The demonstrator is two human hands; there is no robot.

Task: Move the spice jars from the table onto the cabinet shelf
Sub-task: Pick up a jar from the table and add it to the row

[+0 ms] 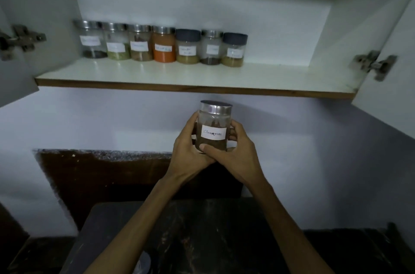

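The cinnamon jar (213,126), held upright below the cabinet shelf (193,88) with left hand (189,150) and right hand (233,152) fingers curled round it, could clip the shelf edge or topple the shelved jars (164,43) if lifted carelessly.

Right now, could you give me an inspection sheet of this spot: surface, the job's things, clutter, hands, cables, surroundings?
Surface: dark table below; white shelf above.
Job's things: cinnamon jar, upright, held below the shelf edge; seven jars in a row at the shelf's back left.
Clutter: something round at the table's near edge, too dark to tell.
Hands: left hand and right hand both grip the cinnamon jar.
Cables: nothing seen.
Surroundings: open cabinet doors with metal hinges, pale wall, brown panel behind the table.
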